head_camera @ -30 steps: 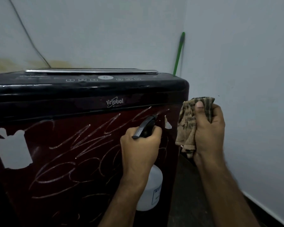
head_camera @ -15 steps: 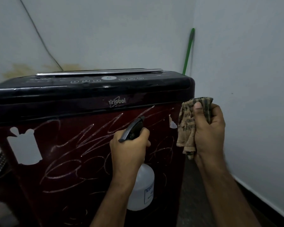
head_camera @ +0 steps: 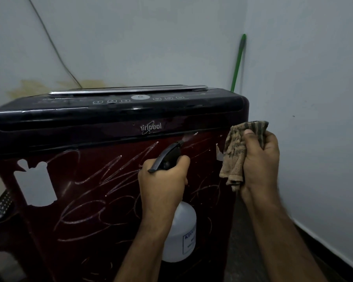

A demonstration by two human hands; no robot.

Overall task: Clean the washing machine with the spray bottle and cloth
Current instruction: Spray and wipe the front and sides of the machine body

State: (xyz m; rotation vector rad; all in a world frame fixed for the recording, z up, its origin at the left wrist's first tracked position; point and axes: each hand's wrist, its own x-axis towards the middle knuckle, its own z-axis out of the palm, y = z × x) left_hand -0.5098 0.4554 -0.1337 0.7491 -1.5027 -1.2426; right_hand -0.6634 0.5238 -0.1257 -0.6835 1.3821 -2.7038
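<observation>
Pale walls corner the washing machine (head_camera: pixel 102 200), where the left hand (head_camera: pixel 163 184) curls fingers round the rigid spray bottle (head_camera: pixel 178 231) at its neck (seemingly liquid-heavy below), while the right hand (head_camera: pixel 260 161) bunches the limp cloth (head_camera: pixel 235 153) under its thumb.

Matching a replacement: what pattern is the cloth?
Tan cloth with dark stripes, bunched in the right hand; head view.

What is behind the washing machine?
Behind the washing machine: a stained wall, a thin cable and a green stick in the corner. Their lower ends are hidden.
</observation>
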